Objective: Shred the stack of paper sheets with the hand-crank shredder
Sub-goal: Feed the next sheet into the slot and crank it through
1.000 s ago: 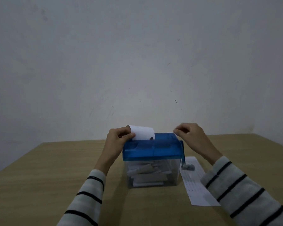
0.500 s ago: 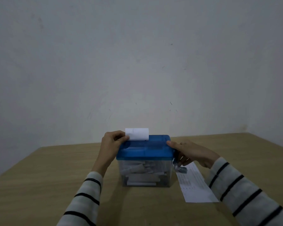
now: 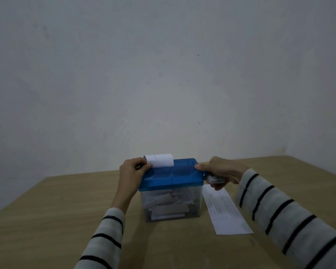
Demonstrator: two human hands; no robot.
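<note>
Pinching the curled sheet point(image 3: 159, 160) at its left edge, my left hand point(image 3: 133, 172) holds it upright in the slot at the back-left of the shredder point(image 3: 172, 187), thumb on the blue lid point(image 3: 173, 174). My right hand point(image 3: 220, 171) is curled round the crank handle point(image 3: 214, 179) at the lid's 3 o'clock side, thumb tip touching the lid's right corner.

From the shredder outward, the wooden table point(image 3: 66, 220) lies bare at 9 o'clock out to its left edge, and more bare top shows at 6 o'clock between my striped sleeves. The wall stands well behind at 12 o'clock; the table's right edge runs off at 2 o'clock.

Against half a second ago, the crank handle has come up from below the lid's edge to level with it, and my right hand has risen with it. The sheet stands at much the same height.

The clear bin point(image 3: 172, 204) under the lid holds a loose pile of white strips filling most of it. A printed paper sheet point(image 3: 226, 212) lies flat at 4 o'clock, just beside the bin.
</note>
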